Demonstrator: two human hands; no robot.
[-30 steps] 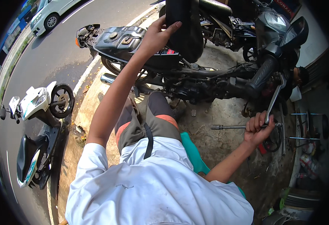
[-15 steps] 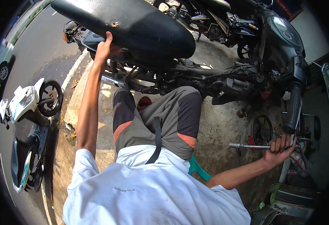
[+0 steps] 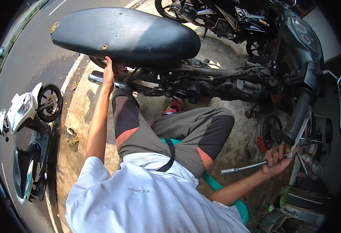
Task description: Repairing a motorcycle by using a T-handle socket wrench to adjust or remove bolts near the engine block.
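The long black motorcycle seat (image 3: 127,35), torn at its rear tip and along its near side, lies over the rear of a stripped motorcycle frame (image 3: 201,79). My left hand (image 3: 109,73) is closed on the near lower edge of the seat, thumb on the outside and the other fingers partly hidden beneath. At the right, my right hand (image 3: 277,158) is closed around a long metal socket wrench (image 3: 244,168), its socket end pointing left. This hand is beside the tip of the handlebar lever (image 3: 303,130), below the black grip (image 3: 296,118); whether it touches the lever I cannot tell.
I sit on a green plastic stool (image 3: 213,181), knees near the frame. Another motorcycle (image 3: 225,23) stands behind. A white scooter (image 3: 26,105) is at the left by the road (image 3: 30,66). A black wheel (image 3: 271,128) and loose parts lie under the handlebar.
The seat has come down at its rear and lies flatter, with my left hand moving lower along with it. My right hand and the wrench have shifted slightly left and nearer. My right knee has swung outward.
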